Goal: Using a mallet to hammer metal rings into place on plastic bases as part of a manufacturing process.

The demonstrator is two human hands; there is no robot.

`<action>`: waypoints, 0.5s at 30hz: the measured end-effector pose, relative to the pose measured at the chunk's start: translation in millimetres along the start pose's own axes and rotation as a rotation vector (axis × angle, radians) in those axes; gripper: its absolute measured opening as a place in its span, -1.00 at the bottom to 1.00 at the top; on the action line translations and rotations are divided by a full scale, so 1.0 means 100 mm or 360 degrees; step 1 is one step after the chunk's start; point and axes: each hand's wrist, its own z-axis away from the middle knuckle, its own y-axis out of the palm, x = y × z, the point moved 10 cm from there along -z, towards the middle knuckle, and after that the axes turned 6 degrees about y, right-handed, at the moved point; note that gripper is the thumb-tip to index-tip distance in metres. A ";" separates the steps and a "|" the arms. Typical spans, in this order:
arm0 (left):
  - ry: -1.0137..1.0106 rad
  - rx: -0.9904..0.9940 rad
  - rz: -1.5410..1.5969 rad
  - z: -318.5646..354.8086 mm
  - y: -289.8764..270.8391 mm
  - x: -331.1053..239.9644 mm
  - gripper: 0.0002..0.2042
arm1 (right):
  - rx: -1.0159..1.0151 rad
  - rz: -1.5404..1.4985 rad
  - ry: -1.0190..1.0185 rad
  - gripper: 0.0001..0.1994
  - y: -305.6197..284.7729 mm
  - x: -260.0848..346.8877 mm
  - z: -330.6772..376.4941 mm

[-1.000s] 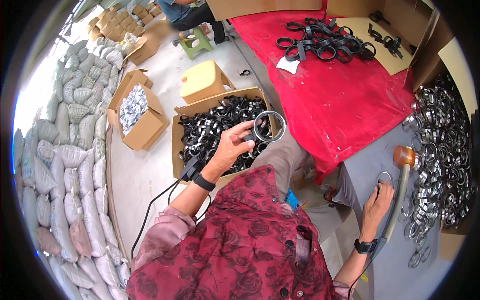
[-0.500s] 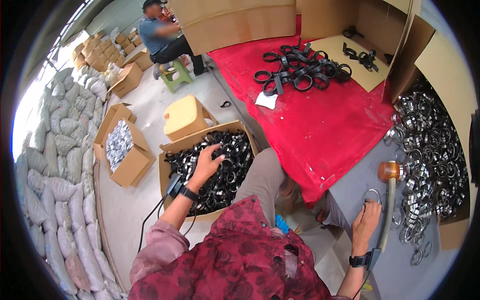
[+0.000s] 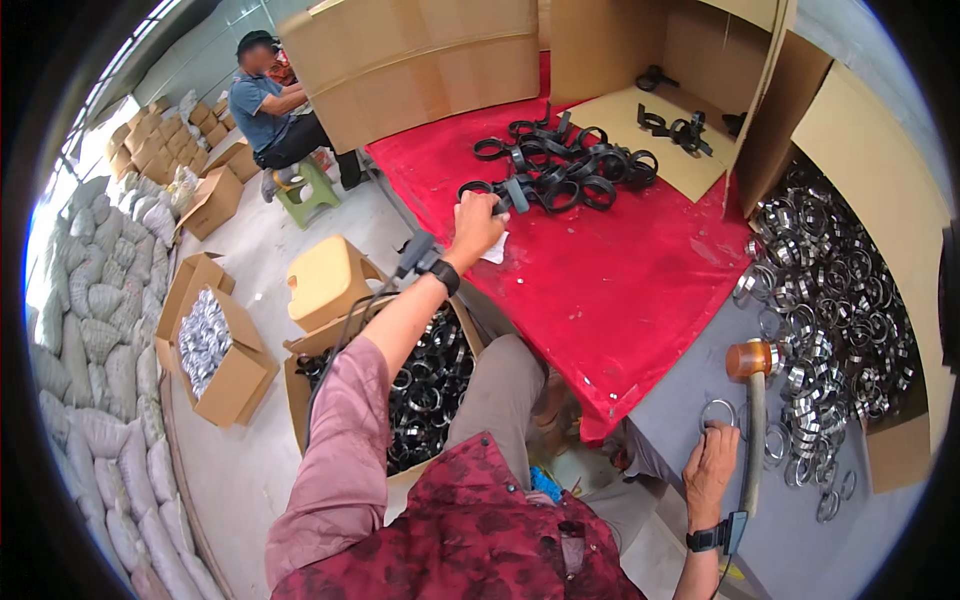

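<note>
Many pale sacks (image 3: 85,290) are stacked along the far left. To their right, on the floor, sits an open carton (image 3: 240,370) filled with small grey-white pieces (image 3: 205,340). Behind it, a co-worker (image 3: 255,105) in a blue shirt and dark cap sits on a green stool (image 3: 310,195). Next comes a yellow stool (image 3: 325,280), and just in front of it a larger open carton (image 3: 297,395) packed with black and silver ring-shaped parts (image 3: 425,410).

Near the middle, the person's bare left arm, in a pink sleeve, stretches forward to a counter covered with red cloth (image 3: 620,290). The left grip (image 3: 477,230) has its fingers bent at a black ring clamp (image 3: 516,194) on the near left edge of a loose pile of black clamps (image 3: 553,178); whether the fingers have closed on it, I cannot tell. A scrap of white paper (image 3: 495,247) lies beside that wrist.

Farther right, on a grey counter (image 3: 690,370), the right grip (image 3: 709,465) pinches the near rim of a thin silver ring (image 3: 718,402). Just right of it lies a mallet (image 3: 752,430) with an amber-brown head and a long pale handle. At the far right, a big heap of shiny silver rings (image 3: 830,330) spreads from a cardboard box (image 3: 900,450) toward the mallet.
</note>
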 end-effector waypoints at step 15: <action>-0.0969 0.1105 0.3300 1.78 0.35 -1.60 -0.81 | -0.0260 -0.0431 -0.0025 -0.88 -0.26 0.05 0.02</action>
